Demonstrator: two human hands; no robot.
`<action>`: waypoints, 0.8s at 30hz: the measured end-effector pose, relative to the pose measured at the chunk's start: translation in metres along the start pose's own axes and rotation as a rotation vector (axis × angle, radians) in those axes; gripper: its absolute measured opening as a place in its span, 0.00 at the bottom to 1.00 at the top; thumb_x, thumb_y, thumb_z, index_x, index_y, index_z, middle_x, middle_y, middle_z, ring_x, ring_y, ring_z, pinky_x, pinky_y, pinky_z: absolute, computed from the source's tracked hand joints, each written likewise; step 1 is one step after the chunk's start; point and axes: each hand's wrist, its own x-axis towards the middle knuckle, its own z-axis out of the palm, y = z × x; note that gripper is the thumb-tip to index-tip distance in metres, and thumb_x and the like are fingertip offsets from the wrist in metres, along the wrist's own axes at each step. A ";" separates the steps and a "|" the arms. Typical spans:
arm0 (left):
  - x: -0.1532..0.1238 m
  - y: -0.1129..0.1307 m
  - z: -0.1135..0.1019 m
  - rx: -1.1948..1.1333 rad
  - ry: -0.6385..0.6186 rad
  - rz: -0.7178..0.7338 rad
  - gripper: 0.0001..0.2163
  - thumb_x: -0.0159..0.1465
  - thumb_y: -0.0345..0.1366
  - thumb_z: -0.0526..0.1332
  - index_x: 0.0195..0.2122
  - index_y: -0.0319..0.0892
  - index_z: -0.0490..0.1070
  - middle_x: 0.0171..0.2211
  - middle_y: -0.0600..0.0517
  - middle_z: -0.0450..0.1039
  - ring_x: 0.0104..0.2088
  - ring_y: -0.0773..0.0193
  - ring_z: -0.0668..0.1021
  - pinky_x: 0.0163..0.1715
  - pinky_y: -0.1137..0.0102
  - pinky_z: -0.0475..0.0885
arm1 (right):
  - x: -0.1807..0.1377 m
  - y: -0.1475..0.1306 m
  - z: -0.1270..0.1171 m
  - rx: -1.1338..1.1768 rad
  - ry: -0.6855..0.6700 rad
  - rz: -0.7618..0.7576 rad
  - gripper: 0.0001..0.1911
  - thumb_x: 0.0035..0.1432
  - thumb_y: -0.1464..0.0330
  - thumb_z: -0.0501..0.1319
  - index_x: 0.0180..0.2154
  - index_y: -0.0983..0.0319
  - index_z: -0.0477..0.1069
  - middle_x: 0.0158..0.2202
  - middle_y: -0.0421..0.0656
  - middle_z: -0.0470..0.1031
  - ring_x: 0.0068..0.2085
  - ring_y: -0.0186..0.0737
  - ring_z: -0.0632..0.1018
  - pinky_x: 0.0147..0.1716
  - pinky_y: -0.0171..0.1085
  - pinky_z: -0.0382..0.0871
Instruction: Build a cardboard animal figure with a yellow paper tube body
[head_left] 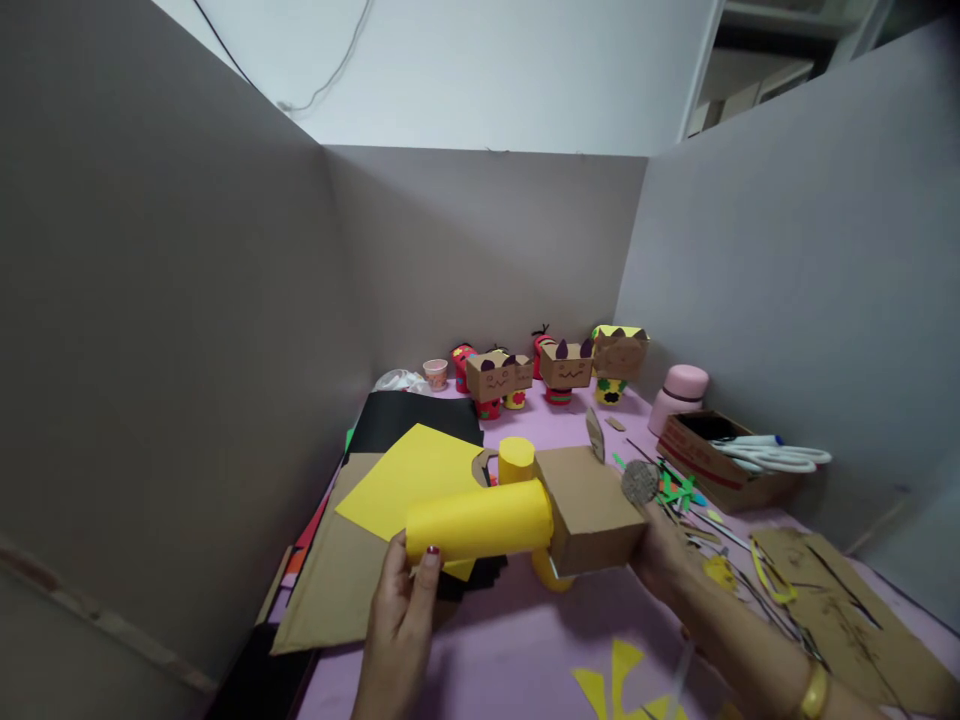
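My left hand is wrapped round one end of a yellow paper tube, thumb along its near side. The tube lies level, its right end against a small brown cardboard box. My right hand grips the box by its right side, most of its fingers hidden. A rounded cardboard piece and a grey speckled disc show by the box's right end; whether they are attached, I cannot tell. Just behind the tube stands a short yellow cylinder.
Yellow and black sheets lie at left on cardboard. Along the back stand several cardboard-headed figures. At right are a pink bottle, a carton with white cable, scraps and a cardboard sheet. Yellow offcuts lie in front.
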 end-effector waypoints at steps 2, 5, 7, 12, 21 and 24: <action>-0.002 0.002 0.002 0.017 0.020 -0.005 0.19 0.61 0.52 0.56 0.46 0.45 0.63 0.39 0.52 0.72 0.43 0.62 0.74 0.43 0.73 0.68 | -0.004 0.003 0.003 0.032 0.021 0.036 0.29 0.40 0.49 0.67 0.41 0.59 0.77 0.30 0.43 0.83 0.42 0.56 0.80 0.44 0.48 0.73; -0.005 0.004 0.004 0.002 0.020 -0.003 0.18 0.61 0.52 0.56 0.45 0.46 0.63 0.39 0.52 0.73 0.43 0.62 0.75 0.42 0.74 0.69 | -0.007 0.005 0.005 0.066 0.034 0.067 0.27 0.38 0.51 0.69 0.39 0.60 0.77 0.27 0.43 0.83 0.39 0.56 0.81 0.41 0.48 0.74; -0.005 0.004 0.003 -0.011 0.032 -0.019 0.19 0.60 0.51 0.57 0.47 0.46 0.62 0.40 0.51 0.74 0.44 0.62 0.75 0.41 0.74 0.69 | -0.008 0.005 0.006 0.078 0.040 0.072 0.27 0.37 0.52 0.69 0.40 0.59 0.77 0.27 0.42 0.83 0.38 0.55 0.81 0.41 0.47 0.75; 0.002 0.005 0.000 -0.145 -0.014 -0.089 0.22 0.56 0.48 0.63 0.48 0.43 0.64 0.43 0.48 0.76 0.42 0.61 0.78 0.43 0.72 0.70 | -0.009 0.003 0.006 0.083 0.050 0.073 0.26 0.39 0.52 0.69 0.40 0.59 0.77 0.26 0.42 0.83 0.36 0.53 0.82 0.40 0.46 0.75; 0.019 0.025 -0.022 -0.064 -0.034 -0.145 0.20 0.50 0.48 0.68 0.40 0.42 0.75 0.41 0.48 0.79 0.45 0.57 0.77 0.44 0.72 0.71 | -0.008 0.000 0.007 0.075 0.005 0.066 0.26 0.37 0.55 0.70 0.41 0.58 0.76 0.31 0.41 0.83 0.38 0.51 0.82 0.41 0.43 0.74; 0.024 0.028 -0.028 -0.046 -0.047 -0.146 0.21 0.49 0.51 0.67 0.39 0.42 0.77 0.41 0.48 0.80 0.45 0.54 0.77 0.45 0.70 0.71 | -0.008 -0.002 0.008 0.062 -0.015 0.062 0.25 0.37 0.55 0.70 0.40 0.56 0.76 0.31 0.40 0.83 0.37 0.52 0.82 0.40 0.44 0.74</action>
